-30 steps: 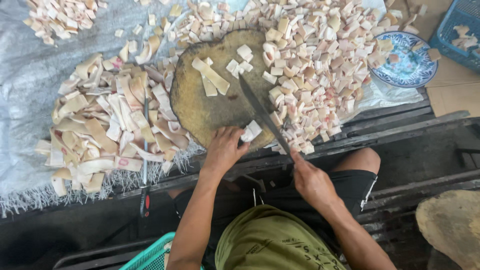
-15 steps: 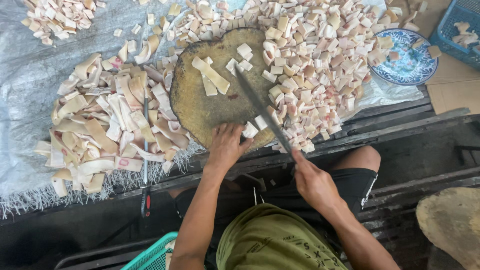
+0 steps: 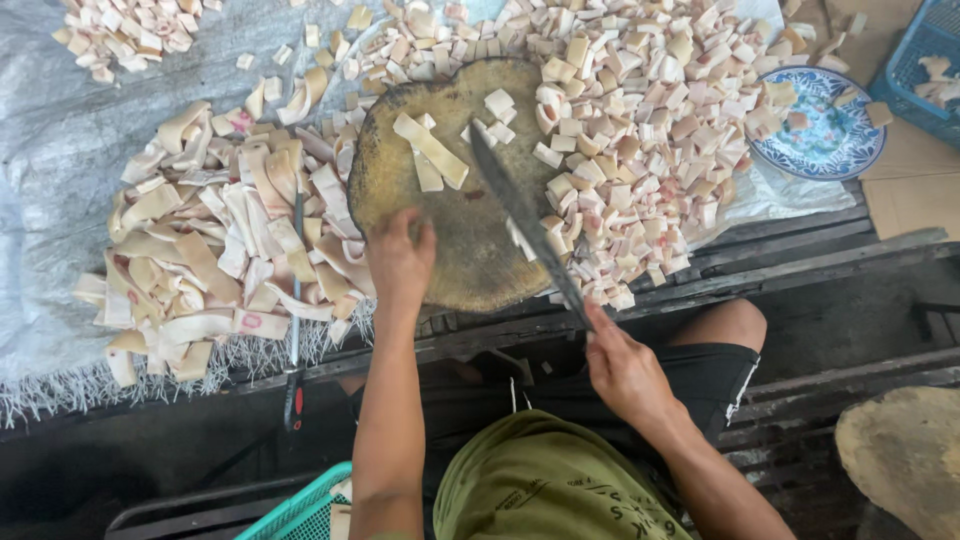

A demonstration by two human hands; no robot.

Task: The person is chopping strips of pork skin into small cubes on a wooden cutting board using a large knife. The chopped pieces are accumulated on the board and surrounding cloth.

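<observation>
My right hand point(image 3: 622, 368) clamps the handle of a long cleaver point(image 3: 520, 215), whose blade runs from 5 o'clock up to 11 o'clock across the round wooden chopping block point(image 3: 470, 255). My left hand point(image 3: 400, 258) rests empty, fingers loosely spread, on the block's 8 o'clock edge. The nearest uncut strip point(image 3: 430, 150) lies at 12 o'clock from my left hand, its long axis roughly parallel to the blade; the left hand is nearer. Cut cubes point(image 3: 640, 150) are heaped at 2 o'clock, long strips point(image 3: 210, 250) at 9 o'clock

A long dark knife point(image 3: 520, 215) lies slanted across the round, worn wooden chopping block point(image 3: 455, 235).
</observation>
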